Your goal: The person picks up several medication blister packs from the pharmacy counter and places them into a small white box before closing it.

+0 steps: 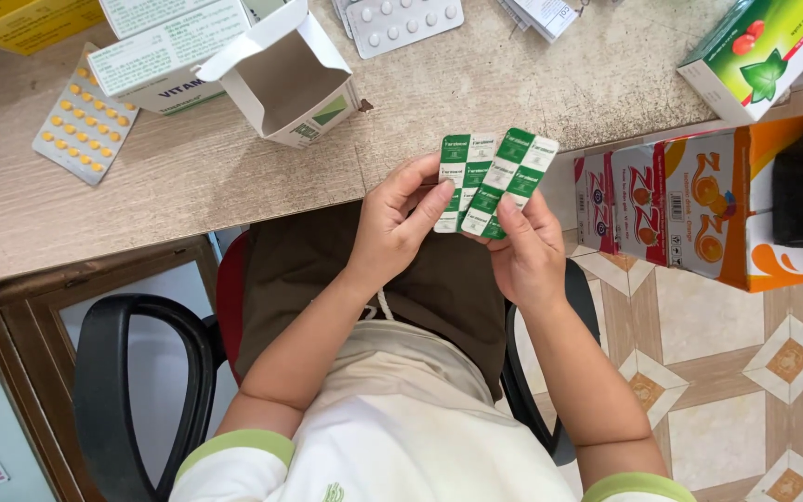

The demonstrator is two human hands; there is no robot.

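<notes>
Left hand [392, 228] and right hand [524, 251]: fingers grasping two green-and-white checkered foil tablet strips [490, 181] (fanned apart); open white cardboard carton [285, 79] lying at ten o'clock on tabletop [188, 177].

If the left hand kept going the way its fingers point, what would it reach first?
The left hand points up and right, toward the desk. Past the green-and-white strips it already pinches, the bare desk comes next; height above the desk is unclear.

2 green-and-white blister strips [493, 181] in hand. 1 yellow-pill blister sheet [85, 118] and 1 white-pill blister sheet [403, 22] on the desk [188, 177]. 1 open white carton [292, 79], 1 green carton [762, 53], 1 orange carton [699, 206]. 2 hands.
</notes>
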